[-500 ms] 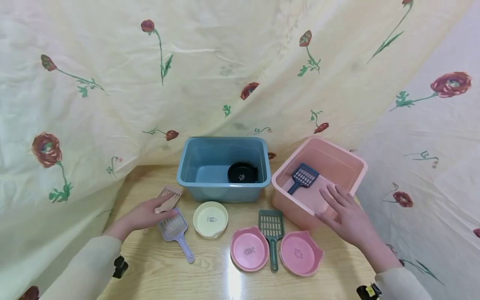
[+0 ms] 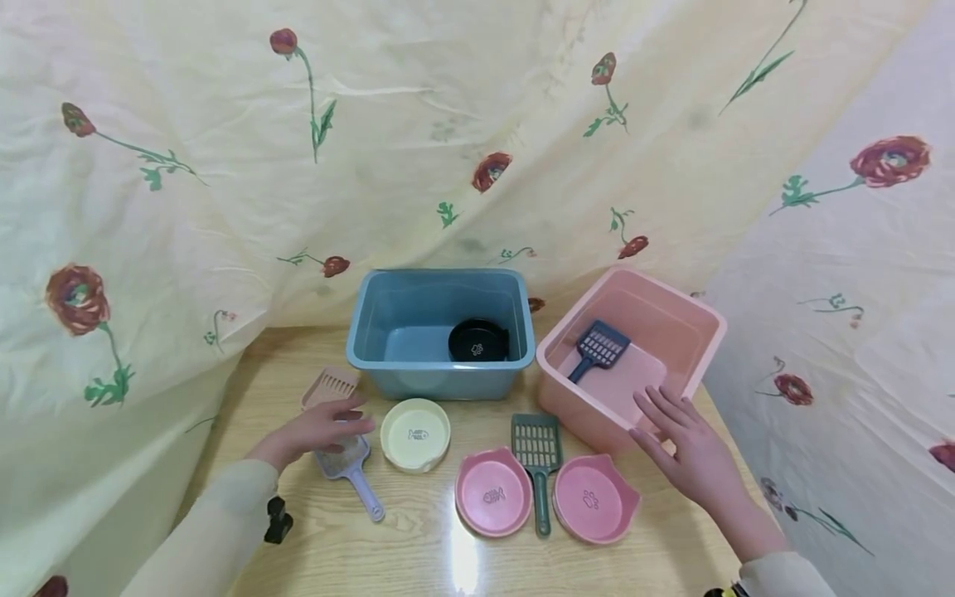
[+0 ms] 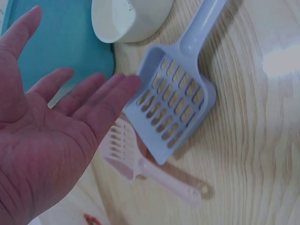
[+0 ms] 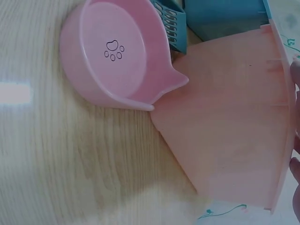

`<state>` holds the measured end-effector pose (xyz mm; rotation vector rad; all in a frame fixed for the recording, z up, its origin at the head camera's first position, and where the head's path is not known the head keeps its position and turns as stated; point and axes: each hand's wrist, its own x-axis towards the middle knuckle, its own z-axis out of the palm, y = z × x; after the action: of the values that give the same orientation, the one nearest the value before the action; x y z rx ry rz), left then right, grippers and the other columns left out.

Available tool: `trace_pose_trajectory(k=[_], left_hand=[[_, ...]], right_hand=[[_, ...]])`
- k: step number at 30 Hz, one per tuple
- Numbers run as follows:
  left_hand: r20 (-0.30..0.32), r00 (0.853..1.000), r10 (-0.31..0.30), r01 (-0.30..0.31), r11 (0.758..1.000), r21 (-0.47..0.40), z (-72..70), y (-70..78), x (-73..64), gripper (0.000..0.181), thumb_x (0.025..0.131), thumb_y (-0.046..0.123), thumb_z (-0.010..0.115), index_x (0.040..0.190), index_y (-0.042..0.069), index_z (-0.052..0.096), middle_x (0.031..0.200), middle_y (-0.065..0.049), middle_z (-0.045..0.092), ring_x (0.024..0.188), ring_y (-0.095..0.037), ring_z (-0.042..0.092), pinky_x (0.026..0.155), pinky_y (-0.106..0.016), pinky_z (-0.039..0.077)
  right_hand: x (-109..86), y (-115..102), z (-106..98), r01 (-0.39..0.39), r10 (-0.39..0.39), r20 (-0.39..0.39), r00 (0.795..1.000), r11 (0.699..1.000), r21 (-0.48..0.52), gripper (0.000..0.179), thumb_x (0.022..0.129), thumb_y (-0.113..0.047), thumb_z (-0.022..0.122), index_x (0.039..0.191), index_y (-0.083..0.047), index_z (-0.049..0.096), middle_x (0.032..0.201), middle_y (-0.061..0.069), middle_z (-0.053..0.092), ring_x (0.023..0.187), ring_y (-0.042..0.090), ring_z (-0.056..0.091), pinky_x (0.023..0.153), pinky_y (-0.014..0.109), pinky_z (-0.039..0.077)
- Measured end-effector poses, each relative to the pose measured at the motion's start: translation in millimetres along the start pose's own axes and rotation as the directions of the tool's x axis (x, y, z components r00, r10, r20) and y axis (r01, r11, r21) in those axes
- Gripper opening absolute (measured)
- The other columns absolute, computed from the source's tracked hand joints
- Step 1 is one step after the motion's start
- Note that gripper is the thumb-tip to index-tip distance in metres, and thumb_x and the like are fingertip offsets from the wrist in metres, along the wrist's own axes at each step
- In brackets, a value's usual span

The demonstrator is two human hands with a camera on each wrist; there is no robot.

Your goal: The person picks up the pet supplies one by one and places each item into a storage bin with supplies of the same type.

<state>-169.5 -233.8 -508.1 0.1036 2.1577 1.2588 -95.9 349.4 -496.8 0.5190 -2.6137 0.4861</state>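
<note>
My left hand (image 2: 324, 429) hovers with extended fingers over a lavender litter scoop (image 2: 356, 471) and partly covers a pale pink litter scoop (image 2: 332, 383) behind it. Both scoops lie on the table, and the left wrist view shows the palm (image 3: 51, 154) empty beside the lavender scoop's slotted head (image 3: 171, 101). On the right, my right hand (image 2: 690, 448) is spread at the near rim of a pink bin (image 2: 589, 406). Its fingertips (image 4: 295, 166) show along that rim in the right wrist view. A navy litter scoop (image 2: 601, 345) lies inside the pink bin.
A blue bin (image 2: 443, 381) holding a black bowl (image 2: 477, 342) stands at the back. In front are a cream bowl (image 2: 415, 435), a green litter scoop (image 2: 537, 452), and two pink bowls (image 2: 494, 493) on either side of it. Floral cloth (image 2: 418, 149) hangs behind.
My left hand has come off the pale pink scoop and shifted right, over the lavender one. My right hand stays at the pink bin's rim. The head view has shifted slightly.
</note>
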Motion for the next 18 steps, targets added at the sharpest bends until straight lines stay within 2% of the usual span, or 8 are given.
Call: trace_pose_trajectory(k=[5,9,11,14,18], left_hand=[[0.045,0.999,-0.016,0.019,0.999,-0.048,4.4,1.6,12.0,0.083,0.104,0.034,0.071,0.163,-0.007,0.031,0.156,-0.035,0.048,0.141,-0.05,0.053,0.096,-0.056,0.062],[0.078,0.997,-0.027,0.034,0.995,-0.091,8.0,0.2,21.8,0.082,0.104,0.031,0.072,0.163,-0.008,0.031,0.153,-0.032,0.054,0.138,-0.05,0.056,0.094,-0.055,0.063],[0.081,0.996,-0.039,0.048,0.992,-0.117,9.8,-1.3,26.7,0.081,0.103,0.029,0.073,0.163,-0.007,0.031,0.153,-0.032,0.054,0.137,-0.051,0.056,0.092,-0.054,0.064],[0.074,0.995,-0.068,0.079,0.986,-0.149,12.4,-2.9,33.9,0.08,0.102,0.028,0.073,0.163,-0.006,0.033,0.154,-0.032,0.053,0.136,-0.051,0.057,0.091,-0.054,0.064],[0.068,0.993,-0.093,0.104,0.979,-0.174,15.4,-3.6,42.3,0.077,0.103,0.026,0.072,0.162,-0.006,0.035,0.152,-0.032,0.054,0.134,-0.05,0.06,0.087,-0.053,0.066]], right_hand=[[-5.8,-2,0,-0.023,0.023,-0.02,1.0,1.0,-0.004,0.064,0.088,-0.025,0.086,0.147,-0.012,0.066,0.148,0.021,0.063,0.147,0.035,0.052,0.13,0.025,0.021],[-11.0,-3,0,-0.055,0.055,-0.023,0.998,0.998,-0.012,0.062,0.092,-0.029,0.084,0.149,-0.014,0.065,0.15,0.02,0.062,0.15,0.031,0.049,0.13,0.026,0.023],[-13.5,-3,0,-0.076,0.075,-0.025,0.997,0.997,-0.012,0.061,0.092,-0.029,0.084,0.148,-0.014,0.065,0.151,0.019,0.061,0.149,0.034,0.05,0.129,0.028,0.026],[-16.7,-5,1,-0.109,0.109,-0.024,0.994,0.994,-0.021,0.06,0.092,-0.029,0.084,0.147,-0.013,0.066,0.153,0.017,0.06,0.148,0.036,0.05,0.125,0.041,0.038],[-19.0,-8,1,-0.143,0.142,-0.026,0.99,0.989,-0.027,0.057,0.092,-0.03,0.084,0.145,-0.012,0.069,0.156,0.014,0.059,0.15,0.035,0.048,0.11,0.061,0.049]])
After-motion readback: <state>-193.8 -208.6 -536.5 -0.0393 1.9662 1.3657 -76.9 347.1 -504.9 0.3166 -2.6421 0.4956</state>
